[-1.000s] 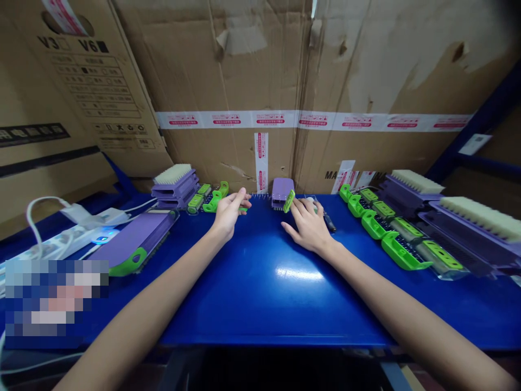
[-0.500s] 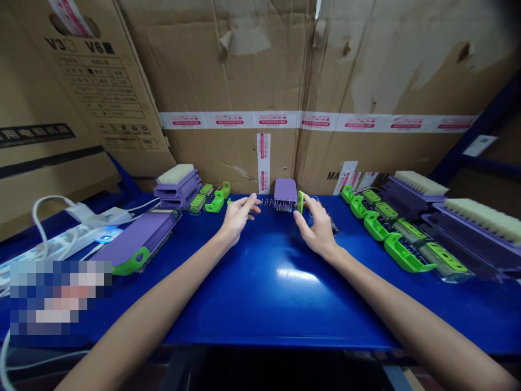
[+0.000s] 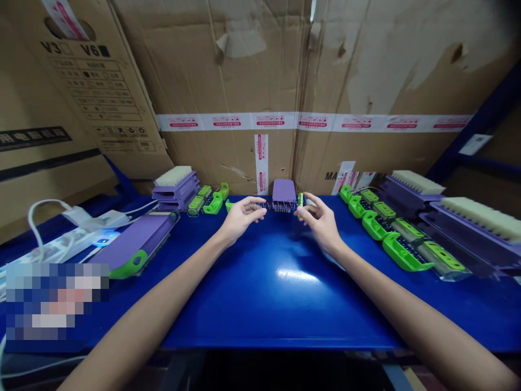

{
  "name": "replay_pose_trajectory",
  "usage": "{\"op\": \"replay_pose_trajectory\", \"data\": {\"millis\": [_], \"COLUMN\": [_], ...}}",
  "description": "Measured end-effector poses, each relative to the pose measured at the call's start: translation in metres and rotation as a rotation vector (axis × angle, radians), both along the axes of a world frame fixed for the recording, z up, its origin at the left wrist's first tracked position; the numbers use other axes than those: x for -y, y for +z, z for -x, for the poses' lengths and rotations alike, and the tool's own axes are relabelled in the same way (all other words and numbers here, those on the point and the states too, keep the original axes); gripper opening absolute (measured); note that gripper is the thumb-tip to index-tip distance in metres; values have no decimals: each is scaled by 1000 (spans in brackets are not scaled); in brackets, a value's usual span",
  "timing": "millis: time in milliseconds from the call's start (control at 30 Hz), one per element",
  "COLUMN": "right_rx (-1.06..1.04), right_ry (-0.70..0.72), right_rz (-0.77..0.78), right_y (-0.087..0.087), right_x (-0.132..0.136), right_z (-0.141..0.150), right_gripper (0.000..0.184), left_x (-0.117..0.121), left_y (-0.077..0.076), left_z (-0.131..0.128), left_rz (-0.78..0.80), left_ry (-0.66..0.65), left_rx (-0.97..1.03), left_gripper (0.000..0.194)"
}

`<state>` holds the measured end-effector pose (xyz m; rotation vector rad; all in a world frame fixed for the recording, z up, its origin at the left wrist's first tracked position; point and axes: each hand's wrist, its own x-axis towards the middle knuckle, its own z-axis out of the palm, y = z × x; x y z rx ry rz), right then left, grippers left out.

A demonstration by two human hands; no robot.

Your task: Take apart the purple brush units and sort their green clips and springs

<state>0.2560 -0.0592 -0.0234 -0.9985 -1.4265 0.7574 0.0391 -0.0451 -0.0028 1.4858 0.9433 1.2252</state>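
Over the back middle of the blue table, my left hand (image 3: 241,221) is closed in a pinch at the end of a thin coiled metal strand (image 3: 266,206) that looks like a spring. My right hand (image 3: 323,221) grips a small lime-green plastic piece (image 3: 300,205) between thumb and fingers, its narrow side upright. The coiled strand runs between the two hands. Just behind them stands a purple plastic body (image 3: 284,191) with short bristles along its lower edge. A bit of green plastic (image 3: 229,206) shows beside my left hand; whether I touch it, I cannot tell.
On the right are green curved parts (image 3: 373,226), clear boxes with lime-green tops (image 3: 412,230) and purple brushes with cream bristles (image 3: 482,217). A similar brush stack (image 3: 175,187), a long purple piece (image 3: 132,239) and a white power strip (image 3: 51,243) lie left. Cardboard (image 3: 228,70) walls the back.
My right thumb has closed in on the lime-green piece, and its face has turned a little. My left fingers have shifted slightly toward the right hand. The view has moved a little.
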Motion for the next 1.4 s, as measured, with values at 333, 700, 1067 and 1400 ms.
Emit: {"op": "replay_pose_trajectory", "data": {"millis": [333, 700, 1067, 1400], "right_rx": [483, 738, 1180, 1249], "right_ry": [-163, -645, -720, -724], "right_rz": [-422, -411, -85, -16], "right_y": [-2, -1, -7, -9], "right_x": [3, -19, -29, -20], "right_z": [-7, -34, -25, -29], "right_gripper": [52, 31, 41, 42], "left_x": [-9, -16, -16, -17], "left_y": [0, 4, 1, -12], "left_z": [8, 22, 18, 18], "left_rz": [126, 199, 115, -197], "left_ry": [41, 299, 271, 174], "left_rx": [-76, 123, -69, -562], "left_gripper": [53, 50, 53, 30]}}
